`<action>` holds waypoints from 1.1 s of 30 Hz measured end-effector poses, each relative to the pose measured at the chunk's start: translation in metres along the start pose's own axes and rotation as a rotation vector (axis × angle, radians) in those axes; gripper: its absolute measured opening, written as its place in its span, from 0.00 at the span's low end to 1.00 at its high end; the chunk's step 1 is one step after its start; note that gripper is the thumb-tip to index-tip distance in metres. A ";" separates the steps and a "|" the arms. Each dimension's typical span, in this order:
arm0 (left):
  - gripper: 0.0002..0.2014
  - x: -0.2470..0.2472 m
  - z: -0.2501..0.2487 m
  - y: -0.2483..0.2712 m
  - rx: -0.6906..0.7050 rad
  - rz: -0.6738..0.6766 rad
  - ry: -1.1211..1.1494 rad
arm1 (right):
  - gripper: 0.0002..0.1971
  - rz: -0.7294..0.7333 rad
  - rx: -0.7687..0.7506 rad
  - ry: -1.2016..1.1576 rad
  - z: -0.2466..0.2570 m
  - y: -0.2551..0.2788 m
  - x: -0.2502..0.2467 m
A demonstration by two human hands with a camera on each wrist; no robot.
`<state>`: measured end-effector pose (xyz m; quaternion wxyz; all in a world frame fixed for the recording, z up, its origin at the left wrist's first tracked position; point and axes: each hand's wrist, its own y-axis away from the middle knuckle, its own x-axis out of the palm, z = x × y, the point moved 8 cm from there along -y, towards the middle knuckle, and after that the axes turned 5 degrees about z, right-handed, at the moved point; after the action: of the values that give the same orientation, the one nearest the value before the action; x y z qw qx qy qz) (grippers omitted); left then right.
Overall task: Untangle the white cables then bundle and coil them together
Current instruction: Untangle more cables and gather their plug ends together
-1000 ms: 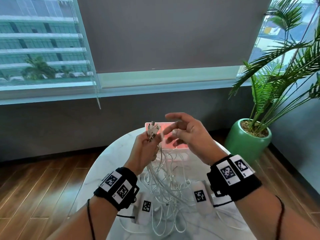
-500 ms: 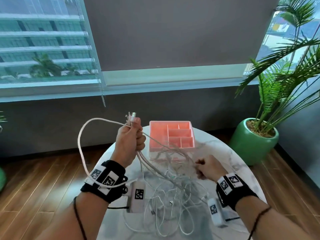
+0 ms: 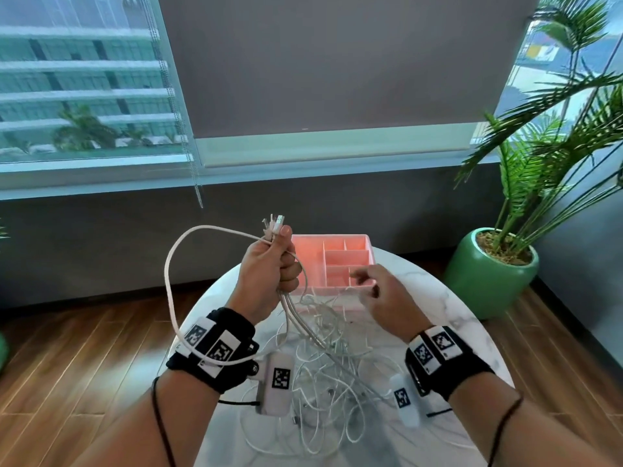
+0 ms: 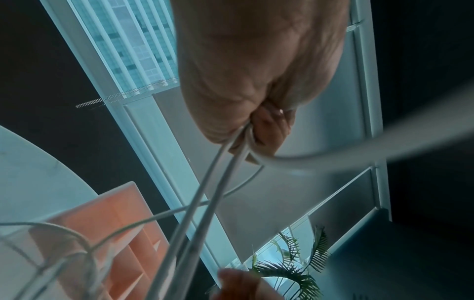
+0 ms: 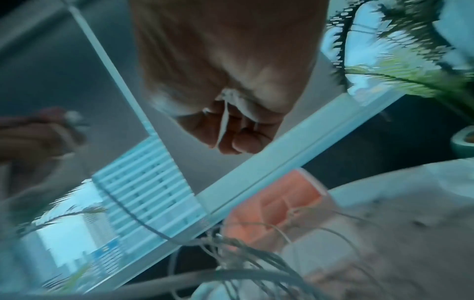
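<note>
My left hand [image 3: 274, 264] is raised above the table's left side and grips a bunch of white cable ends, whose connectors [image 3: 274, 225] stick up past the thumb. A thick white cable [image 3: 167, 281] loops out to the left and back across my left wrist. From the fist, the strands [image 4: 205, 192] run down into a tangle of white cables [image 3: 323, 358] on the table. My right hand [image 3: 371, 291] hovers over the tangle's far side. In the right wrist view, its curled fingers pinch a thin white strand [image 5: 222, 125].
A pink divided organiser tray [image 3: 337, 246] stands at the far side of the round marble table [image 3: 455, 332], just beyond both hands. A palm in a green pot [image 3: 488, 281] is on the wooden floor to the right. A window and a blind chain lie behind.
My left hand carried the cable ends left, drawing out the big loop. My right hand left the ends, dropped to the tangle, and has now lifted a little toward the tray.
</note>
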<state>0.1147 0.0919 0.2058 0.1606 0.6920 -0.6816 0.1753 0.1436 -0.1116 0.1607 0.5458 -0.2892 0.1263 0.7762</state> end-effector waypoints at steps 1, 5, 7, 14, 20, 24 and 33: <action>0.19 0.005 -0.001 0.000 -0.003 0.016 0.013 | 0.17 0.086 -0.074 -0.001 0.018 -0.002 0.012; 0.21 0.022 -0.015 0.001 0.018 0.054 0.083 | 0.09 0.449 -0.106 0.038 0.036 -0.003 0.071; 0.21 0.024 -0.029 0.001 0.048 0.069 0.105 | 0.07 0.499 -0.035 0.045 0.018 -0.001 0.087; 0.19 -0.005 -0.025 0.003 0.038 0.002 0.029 | 0.08 0.373 -0.075 -0.142 0.041 -0.008 0.056; 0.14 -0.021 0.003 0.002 0.002 -0.063 0.000 | 0.10 0.146 -0.108 -0.580 0.099 -0.019 -0.008; 0.12 -0.008 0.011 0.006 0.006 -0.001 -0.125 | 0.12 0.106 -0.070 -0.605 0.094 -0.016 -0.023; 0.12 0.014 0.022 0.012 0.054 0.089 -0.362 | 0.13 0.100 0.059 -0.683 0.070 -0.014 -0.017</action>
<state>0.1031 0.0686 0.1927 0.0088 0.6853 -0.7245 0.0730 0.1384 -0.0838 0.2288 0.5260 0.0098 -0.0273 0.8500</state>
